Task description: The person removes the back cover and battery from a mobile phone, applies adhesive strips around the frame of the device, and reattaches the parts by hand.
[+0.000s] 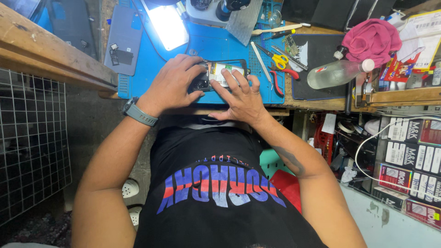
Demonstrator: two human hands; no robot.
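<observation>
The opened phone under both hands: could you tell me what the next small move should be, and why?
Probably lift the right hand off the opened phone while the left hand holds its end; the fingers hide the exposed insides, and the tweezers lie just to the right.

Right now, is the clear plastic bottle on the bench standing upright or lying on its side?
Lying on its side. The clear bottle rests lengthwise on the black mat, its white cap pointing right.
</observation>
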